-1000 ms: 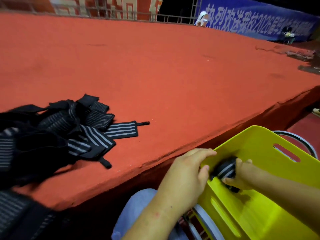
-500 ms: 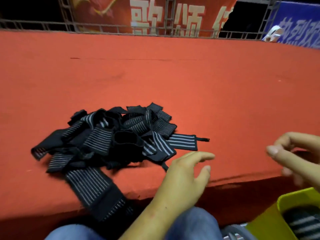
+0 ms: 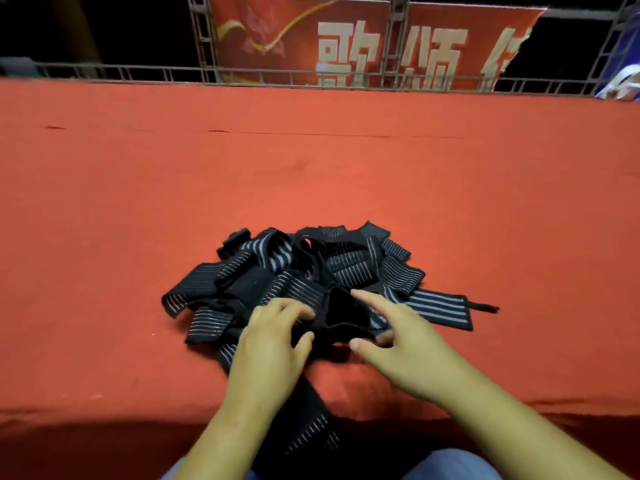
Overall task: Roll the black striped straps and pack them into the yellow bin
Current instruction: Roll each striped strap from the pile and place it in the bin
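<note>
Heap left to roll
Your left hand (image 3: 273, 344) and right hand (image 3: 401, 348) touch the straps (image 3: 311, 268), fingers (image 3: 369, 299) open (apparently gripping nothing).

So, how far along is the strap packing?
Done: cannot tell; the yellow bin is out of view. In hand: the left hand and right hand touch the pile of straps, nothing plainly gripped yet. Left: the whole tangled pile on the red carpet is unrolled.

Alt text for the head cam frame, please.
The left hand and right hand reach onto a tangled pile of black striped straps on a red carpeted ledge. One strap hangs over the near edge; a red banner stands behind.
</note>
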Tool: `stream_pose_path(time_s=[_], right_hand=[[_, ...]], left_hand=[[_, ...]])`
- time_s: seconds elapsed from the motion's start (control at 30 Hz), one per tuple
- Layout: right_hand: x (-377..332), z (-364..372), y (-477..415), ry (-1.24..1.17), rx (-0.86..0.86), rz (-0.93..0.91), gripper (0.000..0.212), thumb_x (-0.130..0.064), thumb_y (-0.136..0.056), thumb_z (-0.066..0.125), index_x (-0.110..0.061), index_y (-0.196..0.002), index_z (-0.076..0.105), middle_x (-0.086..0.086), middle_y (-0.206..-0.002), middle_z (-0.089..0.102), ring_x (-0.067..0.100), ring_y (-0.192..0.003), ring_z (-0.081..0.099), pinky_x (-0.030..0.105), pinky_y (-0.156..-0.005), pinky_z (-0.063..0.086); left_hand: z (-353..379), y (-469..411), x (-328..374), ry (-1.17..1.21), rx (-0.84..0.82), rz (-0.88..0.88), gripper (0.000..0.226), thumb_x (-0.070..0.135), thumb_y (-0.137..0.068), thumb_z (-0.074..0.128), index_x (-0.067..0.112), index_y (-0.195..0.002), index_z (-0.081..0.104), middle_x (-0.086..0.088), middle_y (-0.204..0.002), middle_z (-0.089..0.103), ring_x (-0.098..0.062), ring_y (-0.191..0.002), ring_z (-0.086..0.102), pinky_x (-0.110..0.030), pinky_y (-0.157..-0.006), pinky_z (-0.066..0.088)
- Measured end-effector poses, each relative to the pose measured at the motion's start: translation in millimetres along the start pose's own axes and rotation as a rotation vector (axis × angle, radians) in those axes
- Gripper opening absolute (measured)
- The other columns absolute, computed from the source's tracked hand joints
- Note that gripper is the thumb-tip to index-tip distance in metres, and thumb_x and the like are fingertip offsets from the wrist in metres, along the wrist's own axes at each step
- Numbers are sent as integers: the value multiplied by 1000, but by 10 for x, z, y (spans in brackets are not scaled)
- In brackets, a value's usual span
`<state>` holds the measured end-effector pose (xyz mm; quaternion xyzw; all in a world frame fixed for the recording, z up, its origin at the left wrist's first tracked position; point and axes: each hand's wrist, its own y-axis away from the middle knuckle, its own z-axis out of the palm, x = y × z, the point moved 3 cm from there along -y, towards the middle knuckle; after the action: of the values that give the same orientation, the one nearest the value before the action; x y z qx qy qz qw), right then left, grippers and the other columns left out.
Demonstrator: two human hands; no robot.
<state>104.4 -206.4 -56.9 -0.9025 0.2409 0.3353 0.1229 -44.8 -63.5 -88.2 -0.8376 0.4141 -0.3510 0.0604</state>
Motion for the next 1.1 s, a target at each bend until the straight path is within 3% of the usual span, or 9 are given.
stream_pose_path(time_s=[0.1, 0.27, 0.33, 0.43, 0.6, 0.7, 0.8, 0.97, 1.1], right_hand=[[21, 301, -126, -5, 26, -35, 66, -38, -82, 84, -40, -142, 57, -7, -130, 58, 4, -123, 54, 15, -110, 37], [-2, 523, -165, 5, 165, -7, 8, -34, -88, 78, -28, -86, 73, -11, -99, 57, 4, -93, 57, 21, -86, 42], [13, 520, -109, -28, 190, 7, 18, -31, -86, 69, -22, -72, 64, -10, -90, 57, 6, -87, 58, 23, -80, 42], [53, 386, 17, -171, 245, 31, 16, -31, -73, 59, -20, -62, 57, -8, -77, 57, 8, -75, 59, 20, -70, 44], [331, 133, 262, -335, 274, 181, 56, -14, -85, 78, -18, -58, 29, -3, -60, 28, 10, -57, 30, 32, -56, 27], [432, 43, 396, -543, 324, 288, 46, -10, -78, 68, -20, -58, 27, 3, -64, 26, 16, -63, 26, 38, -62, 22], [501, 43, 483, -823, 370, 396, 50, 16, -80, 48, -25, -60, 27, 2, -64, 24, 15, -62, 23, 39, -60, 19], [513, 21, 615, -1166, 352, 496, 20, 8, -92, 43, -9, -84, 50, 17, -71, 57, 23, -58, 53, 33, -53, 49], [416, 42, 693, -1298, 201, 583, 14, -22, -90, 60, -11, -90, 68, 15, -74, 67, 28, -60, 66, 38, -60, 59]], left_hand=[[31, 41, -9, 74, 27, 17, 19, 23, -88, 74, 35, -97, 63, 24, -105, 59, -4, -101, 53, -28, -94, 47], [29, 45, -94, 159, 20, -25, 26, 26, -91, 71, 34, -109, 55, 24, -110, 55, -4, -108, 51, -23, -96, 43], [49, 24, -172, 126, -11, -27, 40, 27, -89, 75, 33, -122, 54, 23, -119, 49, -3, -114, 45, -17, -101, 36], [40, -30, -283, 145, 30, -80, 28, 20, -89, 75, 31, -110, 60, 18, -112, 51, -8, -109, 51, -16, -98, 35], [30, -63, -413, 234, 82, -221, 17, 22, -94, 69, 32, -93, 56, 18, -98, 57, -2, -93, 58, -23, -80, 39], [44, -54, -456, 235, 68, -256, 15, 24, -95, 68, 31, -100, 56, 15, -102, 60, -10, -92, 62, -29, -80, 43], [44, -19, -410, 248, 46, -242, 21, 22, -96, 67, 35, -109, 56, 17, -110, 62, -6, -99, 63, -26, -87, 47], [52, 4, -405, 201, 31, -195, 19, 19, -96, 67, 35, -101, 58, 20, -104, 59, -3, -98, 58, -12, -85, 38], [-5, 13, -428, 292, 63, -239, 13, 22, -98, 64, 34, -95, 59, 21, -92, 67, 0, -86, 62, -12, -73, 40]])
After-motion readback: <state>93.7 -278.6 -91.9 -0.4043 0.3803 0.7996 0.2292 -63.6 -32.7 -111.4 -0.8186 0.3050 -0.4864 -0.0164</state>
